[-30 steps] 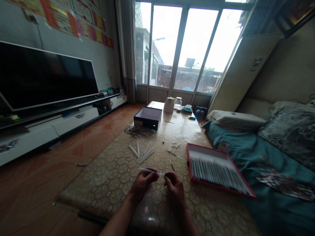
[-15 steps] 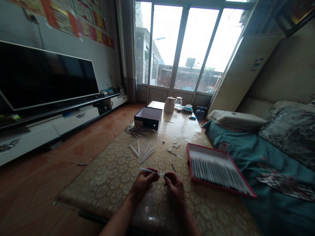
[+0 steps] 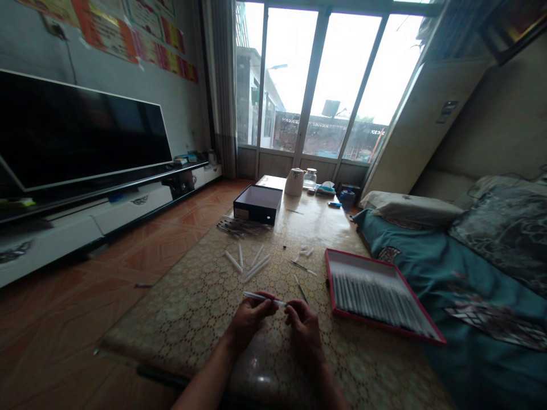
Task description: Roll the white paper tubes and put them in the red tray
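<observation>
A slim white pen (image 3: 253, 295) is held level above the near part of the table, its left end sticking out past my fingers. My left hand (image 3: 253, 314) is closed round its barrel. The fingertips of my right hand (image 3: 304, 320) pinch the pen's right end, where a dark tip partly shows. Beyond my hands lie several white pen barrels (image 3: 233, 262). Thin refills (image 3: 300, 289) and a few small white pieces (image 3: 304, 251) are a little farther right. To the right, a red-rimmed box lid (image 3: 328, 267) holds a row of many pens (image 3: 376, 302).
A dark open box (image 3: 256, 212) stands farther back, with a bundle of dark-tipped sticks (image 3: 239, 226) before it. At the far end are a kettle (image 3: 294, 182), a glass jar (image 3: 310, 179) and a tissue pack (image 3: 326, 188). A teal-covered sofa (image 3: 410, 245) borders the right side.
Almost nothing differs. Both hands keep their hold on the pen, with only a very slight shift of the fingers and the pen.
</observation>
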Demonstrator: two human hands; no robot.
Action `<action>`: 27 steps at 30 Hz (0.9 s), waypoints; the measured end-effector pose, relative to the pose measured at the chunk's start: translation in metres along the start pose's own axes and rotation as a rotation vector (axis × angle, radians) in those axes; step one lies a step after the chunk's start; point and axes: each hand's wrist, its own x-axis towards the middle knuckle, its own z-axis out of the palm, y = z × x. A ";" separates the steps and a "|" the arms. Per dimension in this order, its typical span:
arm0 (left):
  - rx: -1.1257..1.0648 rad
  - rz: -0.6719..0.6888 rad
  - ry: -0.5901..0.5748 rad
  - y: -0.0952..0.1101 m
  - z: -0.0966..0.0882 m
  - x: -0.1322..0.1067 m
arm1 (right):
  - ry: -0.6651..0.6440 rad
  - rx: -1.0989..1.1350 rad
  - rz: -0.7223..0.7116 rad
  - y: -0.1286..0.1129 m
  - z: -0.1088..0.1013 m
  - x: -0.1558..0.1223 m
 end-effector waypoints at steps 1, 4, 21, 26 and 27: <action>0.000 -0.001 -0.001 0.000 0.000 0.000 | 0.000 -0.010 -0.006 -0.001 0.000 0.000; 0.005 -0.007 -0.007 0.002 0.001 -0.001 | 0.001 -0.042 -0.026 -0.005 0.001 -0.001; -0.042 -0.018 0.019 0.001 -0.001 0.000 | 0.094 -0.349 -0.222 0.002 0.007 -0.009; -0.049 -0.026 0.018 0.001 -0.001 0.000 | 0.105 -0.401 -0.253 0.007 0.005 -0.008; -0.050 -0.028 0.019 0.001 -0.002 0.000 | 0.100 -0.398 -0.259 0.007 0.004 -0.008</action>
